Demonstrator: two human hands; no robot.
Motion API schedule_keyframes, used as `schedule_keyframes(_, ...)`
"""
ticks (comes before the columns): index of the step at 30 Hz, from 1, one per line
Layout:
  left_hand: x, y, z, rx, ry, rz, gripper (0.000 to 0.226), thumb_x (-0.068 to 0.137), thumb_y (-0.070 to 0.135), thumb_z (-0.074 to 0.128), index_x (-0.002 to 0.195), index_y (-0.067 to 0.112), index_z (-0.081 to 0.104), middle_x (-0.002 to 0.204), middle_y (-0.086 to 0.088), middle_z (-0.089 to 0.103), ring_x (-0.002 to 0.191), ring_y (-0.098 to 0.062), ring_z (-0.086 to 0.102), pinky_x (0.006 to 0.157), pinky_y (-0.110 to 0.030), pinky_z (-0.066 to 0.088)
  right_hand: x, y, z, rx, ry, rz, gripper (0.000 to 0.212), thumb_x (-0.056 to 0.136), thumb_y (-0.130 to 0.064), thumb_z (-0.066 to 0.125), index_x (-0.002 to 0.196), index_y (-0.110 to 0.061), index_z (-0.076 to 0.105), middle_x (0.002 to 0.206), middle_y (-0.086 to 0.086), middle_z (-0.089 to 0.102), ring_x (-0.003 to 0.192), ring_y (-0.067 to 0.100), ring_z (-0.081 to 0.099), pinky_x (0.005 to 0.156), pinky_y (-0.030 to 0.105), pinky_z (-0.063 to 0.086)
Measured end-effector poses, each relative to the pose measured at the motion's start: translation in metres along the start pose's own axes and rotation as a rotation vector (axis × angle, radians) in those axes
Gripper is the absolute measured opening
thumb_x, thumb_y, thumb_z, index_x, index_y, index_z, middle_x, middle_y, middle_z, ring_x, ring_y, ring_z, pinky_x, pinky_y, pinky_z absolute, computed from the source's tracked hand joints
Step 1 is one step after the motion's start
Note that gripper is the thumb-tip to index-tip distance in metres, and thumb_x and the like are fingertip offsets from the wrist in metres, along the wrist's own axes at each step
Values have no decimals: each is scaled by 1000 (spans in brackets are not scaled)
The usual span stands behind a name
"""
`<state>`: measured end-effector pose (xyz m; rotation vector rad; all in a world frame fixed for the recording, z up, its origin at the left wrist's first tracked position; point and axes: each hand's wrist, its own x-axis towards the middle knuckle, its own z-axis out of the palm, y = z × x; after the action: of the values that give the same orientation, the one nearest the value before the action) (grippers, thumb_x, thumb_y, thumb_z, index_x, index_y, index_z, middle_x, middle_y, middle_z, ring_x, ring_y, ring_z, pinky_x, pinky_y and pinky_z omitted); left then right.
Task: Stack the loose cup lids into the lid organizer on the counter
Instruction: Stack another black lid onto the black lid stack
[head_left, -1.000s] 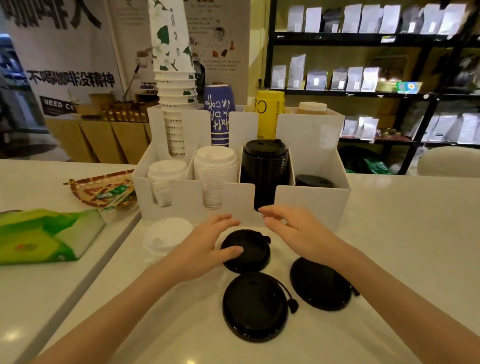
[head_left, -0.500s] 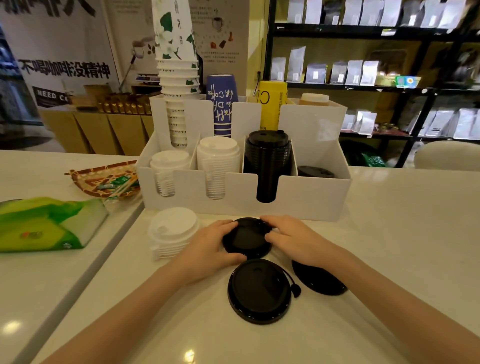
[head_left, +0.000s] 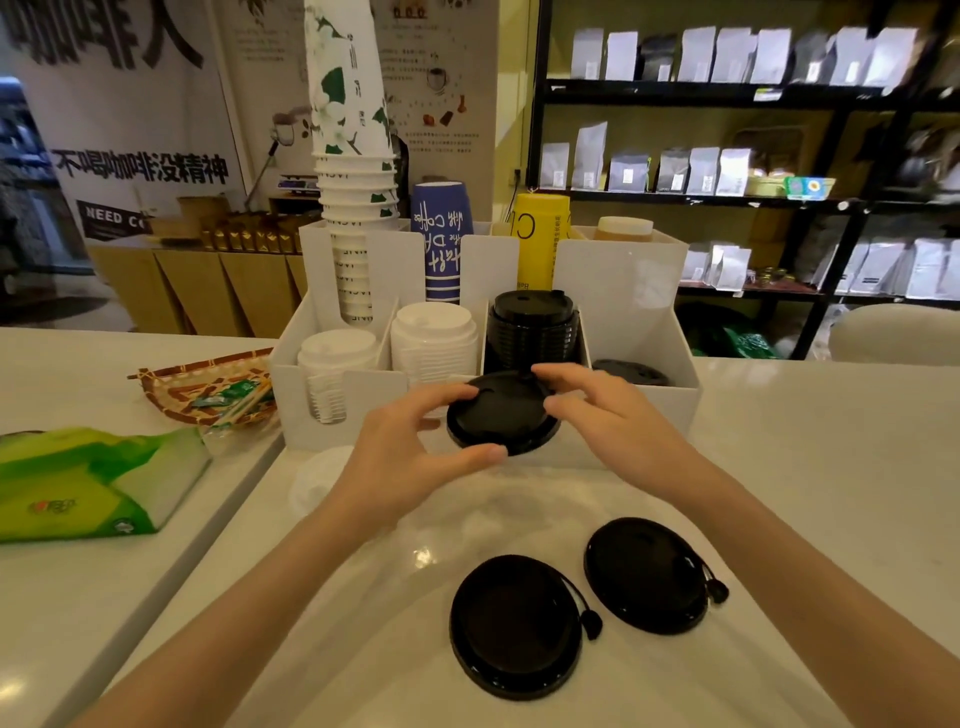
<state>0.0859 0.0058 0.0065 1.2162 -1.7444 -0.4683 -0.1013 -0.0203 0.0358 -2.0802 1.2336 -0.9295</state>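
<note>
Round black plastic cup lid (head_left: 501, 415) was held off the counter, just in front of the white compartmented lid organizer (head_left: 631, 291). Left hand (head_left: 410, 457) pinched its left rim, thumb under; right hand (head_left: 608, 415) fingertips pressed on its right edge. Two more black lids (head_left: 514, 623) lay flat on the white counter (head_left: 779, 467), nearer the person than the organizer.

held lid (head_left: 501, 415): black
organizer (head_left: 623, 275): white
table (head_left: 805, 441): white, glossy
cup stack (head_left: 349, 104): white, green leaf print
pouch (head_left: 93, 483): green
</note>
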Motion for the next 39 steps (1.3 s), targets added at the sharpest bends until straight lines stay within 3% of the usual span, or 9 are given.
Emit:
schedule_keyframes(8, 58, 35, -10, -80, 120, 92, 55, 60, 44, 75, 111, 34, 57, 112, 12, 60, 112, -9, 53, 91, -24, 45, 31, -22, -32, 216, 290, -95, 35, 93, -16, 40, 126, -18, 51, 114, -8, 54, 99, -2, 49, 76, -1, 37)
schedule_keyframes(11, 78, 39, -10, -106, 115, 73, 49, 64, 34, 76, 110, 35, 58, 108, 17, 59, 112, -9, 52, 87, -16, 40, 44, -21, -38, 327, 340, -98, 37, 94, -22, 37, 126, -16, 54, 123, -2, 57, 115, 9, 49, 102, 20, 38)
schedule_keyframes(13, 89, 37, -8, -155, 97, 44, 48, 65, 28, 77, 109, 34, 59, 108, 18, 59, 111, -11, 53, 90, -22, 44, 50, -17, -38, 330, 339, -85, 44, 91, -34, 34, 128, -19, 52, 132, -2, 53, 124, 11, 43, 110, 34, 32)
schedule_keyframes(18, 108, 25, 3, -240, 84, 33, 47, 68, 19, 74, 112, 26, 58, 119, 3, 61, 116, -15, 54, 101, -43, 44, 61, 1, -38, 445, 299, -7, 44, 93, -40, 29, 131, -26, 47, 138, -4, 48, 123, 10, 42, 108, 36, 30)
schedule_keyframes(22, 115, 13, 12, -275, 79, 10, 46, 70, 17, 73, 113, 21, 57, 124, -7, 58, 119, -18, 52, 106, -45, 39, 66, 13, -33, 472, 236, 50, 48, 94, -41, 22, 136, -27, 39, 140, -12, 40, 123, 6, 35, 105, 28, 24)
schedule_keyframes(29, 119, 2, 17, -165, 41, -33, 48, 75, 18, 68, 121, 18, 53, 127, -3, 57, 121, -17, 49, 106, -37, 38, 70, 16, -27, 471, 177, 83, 39, 97, -35, 20, 129, -29, 40, 111, -24, 40, 99, -6, 37, 89, 14, 28)
schedule_keyframes(32, 120, 2, 18, -94, 30, -40, 50, 76, 20, 67, 124, 18, 51, 129, 1, 54, 120, -12, 47, 99, -24, 36, 71, 18, -27, 472, 189, 125, 45, 96, -37, 21, 138, -26, 34, 122, -16, 37, 115, 3, 32, 96, 21, 21)
schedule_keyframes(35, 120, 3, 21, -58, 8, -62, 50, 77, 22, 66, 125, 18, 50, 130, 0, 53, 121, -14, 46, 102, -28, 37, 71, 20, -26, 461, 188, 155, 46, 96, -36, 22, 140, -24, 31, 136, -6, 38, 130, 14, 30, 108, 31, 21)
schedule_keyframes(39, 121, 3, 23, -81, -21, -73, 44, 79, 19, 63, 122, 17, 52, 129, -6, 55, 121, -20, 49, 105, -42, 41, 70, 22, -27, 474, 199, 123, 25, 97, -31, 24, 108, -35, 47, 93, -20, 47, 88, -4, 45, 94, 25, 27)
